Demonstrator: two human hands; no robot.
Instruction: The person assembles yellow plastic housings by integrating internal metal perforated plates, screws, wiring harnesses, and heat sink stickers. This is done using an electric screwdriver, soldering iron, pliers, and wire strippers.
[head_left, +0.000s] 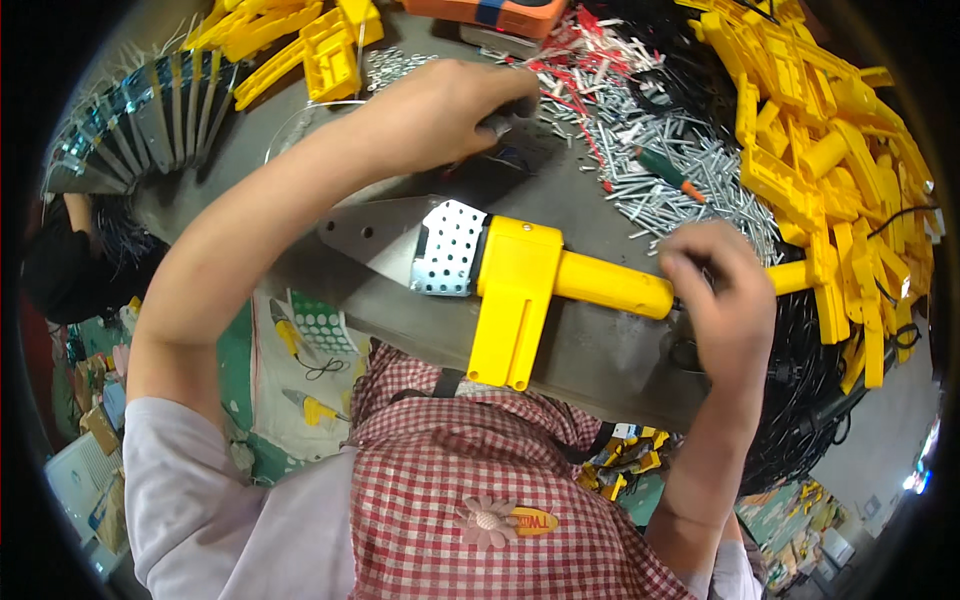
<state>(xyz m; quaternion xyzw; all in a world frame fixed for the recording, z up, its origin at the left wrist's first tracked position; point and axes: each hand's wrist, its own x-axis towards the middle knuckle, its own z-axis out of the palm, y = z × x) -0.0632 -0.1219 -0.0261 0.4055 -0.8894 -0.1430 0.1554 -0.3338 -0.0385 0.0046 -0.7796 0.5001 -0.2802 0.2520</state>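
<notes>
Honestly, can't tell if left grip or right grip is pinching anything; yellow tool is lying left of right grip, probably needing steadying.

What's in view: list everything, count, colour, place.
Bladed tool: one, yellow and silver, centre
Screws: many, silver, upper right
Slim tool: one, green and orange, on screws
Plastic parts: many, yellow, upper left and right
Metal plates: several, grey, upper left
Small pieces: many, red and white, above screws
Object: one, orange, top edge
Cables: many, black, right
Further tools: two, yellow, lower left
Table: one, grey, centre
Apron: one, checked red and white, bottom
Left hand: one, bare, beyond bladed tool
Right hand: one, bare, by tool's handle
</notes>
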